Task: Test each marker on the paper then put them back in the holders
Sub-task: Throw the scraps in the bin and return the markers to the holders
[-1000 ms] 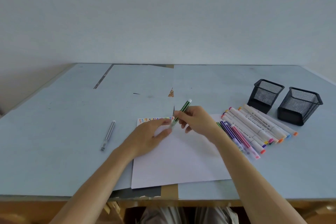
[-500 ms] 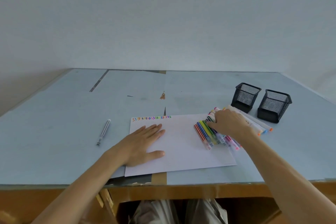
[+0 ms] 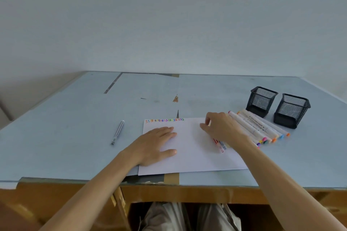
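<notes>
Now right hand [image 3: 222, 127] further left over thin markers [image 3: 220, 143].

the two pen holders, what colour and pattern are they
Black wire mesh, both pen holders, seen best (and only) in the head view.

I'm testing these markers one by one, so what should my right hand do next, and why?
Probably close the right hand on one thin marker beneath it and lift it toward the paper. Both mesh holders look empty, and the left hand already pins the sheet.
</notes>
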